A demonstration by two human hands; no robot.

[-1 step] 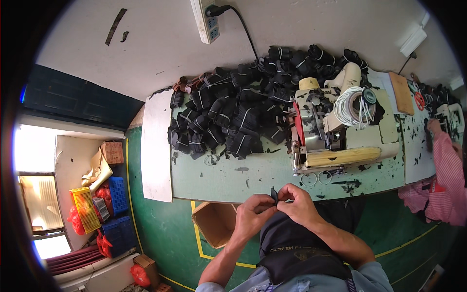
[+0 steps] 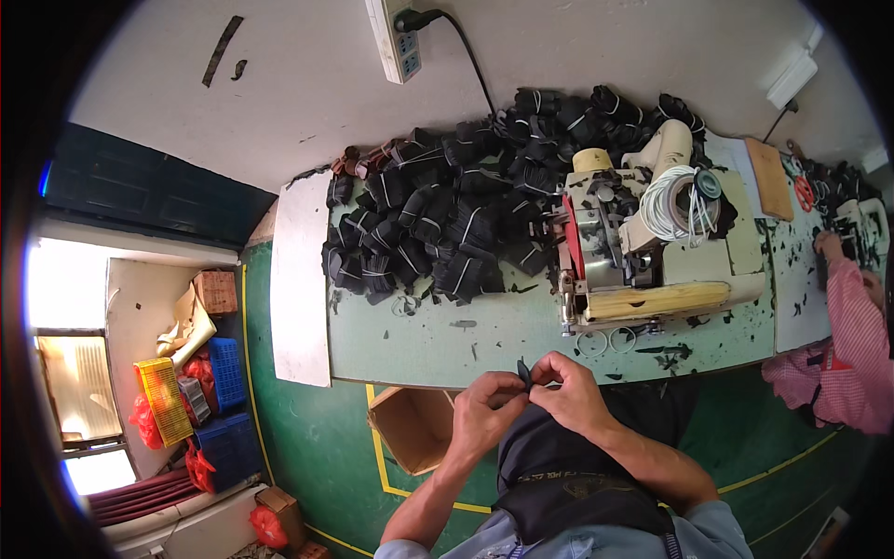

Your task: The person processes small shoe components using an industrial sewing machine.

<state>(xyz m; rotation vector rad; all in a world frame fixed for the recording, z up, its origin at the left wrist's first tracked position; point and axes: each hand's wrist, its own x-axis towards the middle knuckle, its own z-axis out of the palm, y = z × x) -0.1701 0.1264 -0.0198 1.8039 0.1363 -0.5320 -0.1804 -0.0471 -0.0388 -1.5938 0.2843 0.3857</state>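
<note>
Just off the front edge of the pale green table [image 2: 391, 340], both my hands meet over my lap. A small, thin black strip-like piece [image 2: 524, 373] stands up between them, its top end showing above the fingers. My left hand [image 2: 485, 406] pinches it from one side with thumb and forefinger. From the other side, my right hand [image 2: 570, 393] closes its fingertips on the same piece; its lower part is hidden by them. Beyond my right hand sits a cream machine [image 2: 656, 298] with a wooden strip along its front. Black bundles tied with white bands [image 2: 470, 228] heap up behind.
Two white rings [image 2: 607, 343] and black scraps [image 2: 669, 352] lie along the table's front. A coil of white cord [image 2: 669, 207] rests on the machine. Beneath the table's edge stands a cardboard box [image 2: 414, 430]. At far right, a co-worker's pink checked sleeve [image 2: 852, 321] reaches over the neighbouring table.
</note>
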